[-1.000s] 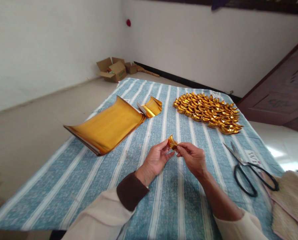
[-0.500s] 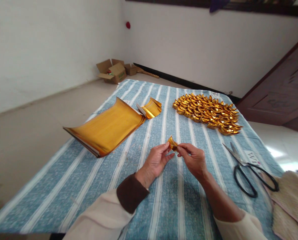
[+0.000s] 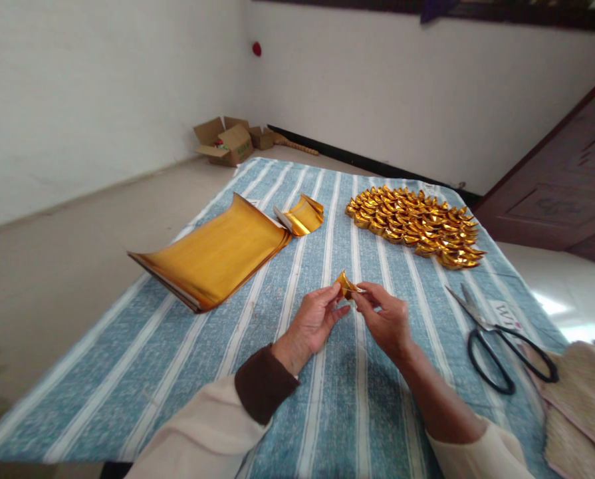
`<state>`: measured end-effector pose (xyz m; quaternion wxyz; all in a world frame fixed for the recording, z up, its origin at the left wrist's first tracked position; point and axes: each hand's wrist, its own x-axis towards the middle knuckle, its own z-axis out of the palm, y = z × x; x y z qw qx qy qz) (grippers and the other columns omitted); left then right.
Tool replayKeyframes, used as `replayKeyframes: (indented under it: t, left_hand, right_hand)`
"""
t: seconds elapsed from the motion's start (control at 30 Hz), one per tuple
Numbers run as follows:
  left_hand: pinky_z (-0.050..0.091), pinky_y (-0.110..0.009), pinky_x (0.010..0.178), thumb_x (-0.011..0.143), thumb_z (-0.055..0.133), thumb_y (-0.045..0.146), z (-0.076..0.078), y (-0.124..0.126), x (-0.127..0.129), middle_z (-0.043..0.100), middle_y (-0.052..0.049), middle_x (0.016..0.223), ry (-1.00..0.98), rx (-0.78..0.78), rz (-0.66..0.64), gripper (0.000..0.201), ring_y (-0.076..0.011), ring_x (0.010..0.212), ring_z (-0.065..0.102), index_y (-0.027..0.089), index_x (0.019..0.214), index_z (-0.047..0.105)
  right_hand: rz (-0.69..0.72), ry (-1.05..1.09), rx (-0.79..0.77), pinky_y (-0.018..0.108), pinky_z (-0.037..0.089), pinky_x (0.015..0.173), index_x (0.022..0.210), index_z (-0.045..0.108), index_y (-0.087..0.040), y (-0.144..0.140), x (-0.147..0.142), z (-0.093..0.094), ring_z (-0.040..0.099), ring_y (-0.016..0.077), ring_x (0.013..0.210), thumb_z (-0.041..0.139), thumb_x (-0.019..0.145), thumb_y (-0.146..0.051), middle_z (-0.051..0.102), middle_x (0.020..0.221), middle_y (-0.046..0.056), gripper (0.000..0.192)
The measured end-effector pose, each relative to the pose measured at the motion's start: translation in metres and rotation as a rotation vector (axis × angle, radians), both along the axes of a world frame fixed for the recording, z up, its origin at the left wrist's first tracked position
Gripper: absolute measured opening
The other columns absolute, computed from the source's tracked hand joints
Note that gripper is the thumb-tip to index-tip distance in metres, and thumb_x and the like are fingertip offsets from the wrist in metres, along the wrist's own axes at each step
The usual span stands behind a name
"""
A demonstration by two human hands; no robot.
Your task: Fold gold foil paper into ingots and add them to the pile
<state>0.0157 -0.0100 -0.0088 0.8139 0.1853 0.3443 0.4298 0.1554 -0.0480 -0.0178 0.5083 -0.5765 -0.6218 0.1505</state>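
A small folded piece of gold foil paper [image 3: 346, 285] is held between both hands, above the striped blue tablecloth [image 3: 257, 372]. My left hand [image 3: 313, 322] pinches its left end between thumb and fingers. On its right end the thumb and fingers of my right hand [image 3: 387, 319] are closed. Beyond them, to the right, lies a pile of shiny folded gold paper ingots [image 3: 411, 223]. A stack of large gold paper sheets [image 3: 217, 256] with curled edges lies to the left, beside a smaller curled gold sheet [image 3: 303, 216].
Black-handled scissors [image 3: 486, 332] lie at the right, blades partly open, by a brownish cloth [image 3: 581, 406] at the table's edge. An open cardboard box [image 3: 227, 143] stands on the floor past the far left corner. A dark reddish wooden panel [image 3: 561, 173] rises at the right.
My right thumb and fingers have shifted slightly on the right end of the gold paper. My left hand keeps its pinch, and the other things lie as before.
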Motion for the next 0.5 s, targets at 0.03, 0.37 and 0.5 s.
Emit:
replayKeyframes:
  t: [0.03,0.37,0.5]
  left_hand:
    - [0.051,-0.025,0.070,0.077,0.077,0.022,-0.0001,-0.0001,0.0000,0.069,-0.006,0.084,-0.010,0.000,0.002,0.010,-0.0134,0.078,0.062,0.013,0.080,0.074]
    - [0.048,-0.027,0.077,0.072,0.082,0.029,-0.0042,0.0001,0.0010,0.071,-0.007,0.091,-0.061,0.031,-0.006,0.020,-0.0161,0.086,0.063,0.015,0.084,0.074]
    - [0.047,-0.028,0.076,0.071,0.083,0.031,-0.0058,0.0001,0.0014,0.071,-0.007,0.089,-0.066,0.031,-0.010,0.024,-0.0171,0.085,0.063,0.014,0.086,0.074]
  right_hand:
    - [-0.012,-0.060,0.037,0.029,0.058,0.065,0.098,0.070,-0.023,-0.0003,-0.0001,0.0001,0.069,0.0161,0.066,0.059,0.091,-0.034,0.074,0.082,0.003,0.017]
    - [-0.067,-0.531,0.263,0.040,0.056,0.084,0.101,0.073,-0.023,-0.0004,-0.0052,-0.0042,0.065,0.0251,0.100,0.053,0.094,-0.020,0.065,0.115,0.014,0.021]
    - [-0.049,-0.615,0.311,0.041,0.057,0.086,0.104,0.071,-0.021,0.0008,-0.0063,-0.0032,0.064,0.0263,0.103,0.057,0.093,-0.023,0.063,0.117,0.015,0.018]
